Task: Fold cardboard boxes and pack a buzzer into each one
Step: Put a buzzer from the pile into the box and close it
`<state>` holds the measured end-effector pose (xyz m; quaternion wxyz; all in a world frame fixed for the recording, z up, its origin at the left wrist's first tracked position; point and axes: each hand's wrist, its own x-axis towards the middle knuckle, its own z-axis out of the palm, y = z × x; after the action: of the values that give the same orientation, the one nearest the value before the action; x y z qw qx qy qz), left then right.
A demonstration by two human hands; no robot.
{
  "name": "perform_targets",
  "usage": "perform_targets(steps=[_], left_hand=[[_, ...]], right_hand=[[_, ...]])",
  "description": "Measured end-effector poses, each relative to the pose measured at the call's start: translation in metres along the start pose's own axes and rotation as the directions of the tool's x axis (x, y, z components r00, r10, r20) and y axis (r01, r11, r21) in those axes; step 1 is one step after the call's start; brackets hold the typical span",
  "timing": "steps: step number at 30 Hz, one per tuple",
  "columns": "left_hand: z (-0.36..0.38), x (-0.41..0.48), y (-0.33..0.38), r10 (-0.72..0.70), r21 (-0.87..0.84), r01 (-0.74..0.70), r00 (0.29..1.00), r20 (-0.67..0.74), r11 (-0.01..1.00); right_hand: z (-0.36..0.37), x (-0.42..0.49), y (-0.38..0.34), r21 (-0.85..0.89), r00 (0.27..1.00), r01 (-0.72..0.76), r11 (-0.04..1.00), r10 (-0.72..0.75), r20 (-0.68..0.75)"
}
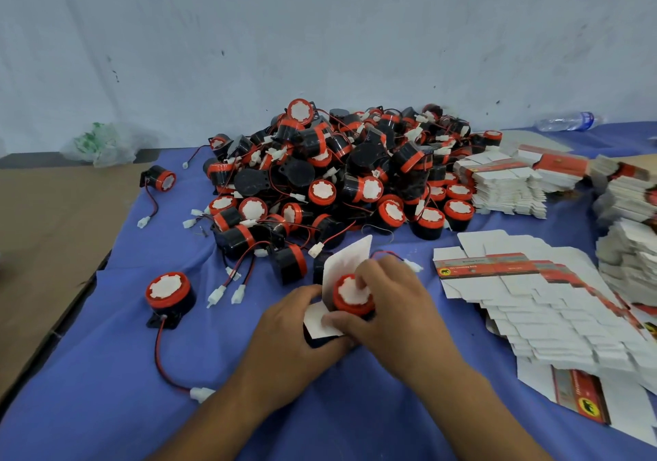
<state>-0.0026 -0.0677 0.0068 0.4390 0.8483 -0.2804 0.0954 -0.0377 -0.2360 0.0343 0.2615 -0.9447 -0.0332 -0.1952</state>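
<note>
Step in hand: judged to be seating a buzzer (350,302) into a half-folded box (346,258), with the flaps not yet closed.
Where the buzzer was: in the mouth of the box, between both hands, on the blue cloth (106,371) just in front of the buzzer pile (341,176).
Left hand (291,325): fingers curled round the box's left and lower side, holding it in place.
Right hand (394,297): fingers bent over the buzzer's white face and red rim, gripping it; the thumb lay against the lower white flap.
Buzzer's facing: the red-rimmed white face pointed up and toward the person; the black body was mostly hidden in the box.
Long axis: it ran from the face down into the box, roughly upright and leaning slightly toward the person.
Lead (385,252): it trailed out behind the right hand, with the white connector (413,267) lying on the cloth.
Doing it well: the left hand should probably brace the walls so the mouth stays square, while the right presses straight along the axis.
Caution: the lead would likely need tucking in before the tall flap folds over.
Next supply: flat boxes (533,300) lay fanned to the right.
</note>
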Motion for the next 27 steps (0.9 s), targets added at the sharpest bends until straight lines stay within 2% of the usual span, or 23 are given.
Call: perform_targets(steps=[2,5,8,10,11,13,15,16,18,19,21,23,24,27], left_hand=[[0.0,0.0,-0.002,0.006,0.02,-0.006,1.0,-0.023,1.0],[-0.001,0.0,-0.003,0.013,-0.016,-0.014,0.998,-0.069,1.0],[0.001,-0.002,0.0,-0.042,-0.203,0.024,0.996,-0.083,0.979],[0.0,-0.001,0.001,-0.015,-0.167,0.0,0.996,-0.089,0.986],[-0.001,0.0,0.0,0.024,-0.109,-0.032,0.997,-0.077,0.994],[-0.002,0.001,-0.003,0.105,-0.001,-0.105,0.994,-0.01,0.994],[-0.003,0.001,-0.003,0.099,0.019,-0.101,0.993,0.067,0.995],[-0.002,0.0,-0.003,0.093,0.011,-0.095,0.992,0.091,0.995],[-0.003,-0.001,-0.004,0.093,-0.011,-0.093,0.989,0.112,0.996],[-0.003,-0.001,-0.005,0.095,-0.018,-0.094,0.989,0.117,0.995],[-0.005,-0.001,-0.004,0.097,-0.028,-0.094,0.988,0.123,0.995],[-0.005,-0.001,-0.004,0.091,-0.032,-0.088,0.988,0.126,0.996],[-0.005,-0.001,-0.004,0.084,-0.032,-0.081,0.988,0.127,0.996],[-0.006,0.0,-0.003,0.078,-0.021,-0.075,0.988,0.134,0.997]], right_hand=[[0.004,0.0,-0.003,-0.143,0.999,0.026,0.989,-0.02,0.044],[0.001,-0.002,-0.007,-0.241,0.994,0.038,0.97,-0.012,0.107],[-0.006,-0.002,-0.005,-0.244,0.985,0.07,0.967,-0.029,0.168],[-0.01,0.0,-0.001,-0.187,0.976,0.15,0.971,-0.115,0.184],[-0.011,0.001,0.002,-0.093,0.98,0.153,0.984,-0.14,0.14],[-0.014,0.007,0.014,0.147,0.998,0.028,0.989,-0.021,-0.053],[-0.02,0.017,0.03,0.27,0.963,-0.126,0.955,0.183,-0.197],[-0.024,0.021,0.04,0.276,0.95,-0.201,0.94,0.256,-0.181],[-0.028,0.025,0.06,0.216,0.948,-0.314,0.925,0.317,0.021],[-0.029,0.025,0.065,0.171,0.941,-0.33,0.928,0.311,0.133],[-0.028,0.023,0.064,0.05,0.936,-0.253,0.966,0.232,0.264],[-0.025,0.022,0.06,-0.088,0.937,-0.177,0.98,0.195,0.288],[-0.027,0.023,0.058,-0.102,0.944,-0.18,0.978,0.201,0.263],[-0.042,0.023,0.054,0.04,0.962,-0.262,0.964,0.257,0.092]])
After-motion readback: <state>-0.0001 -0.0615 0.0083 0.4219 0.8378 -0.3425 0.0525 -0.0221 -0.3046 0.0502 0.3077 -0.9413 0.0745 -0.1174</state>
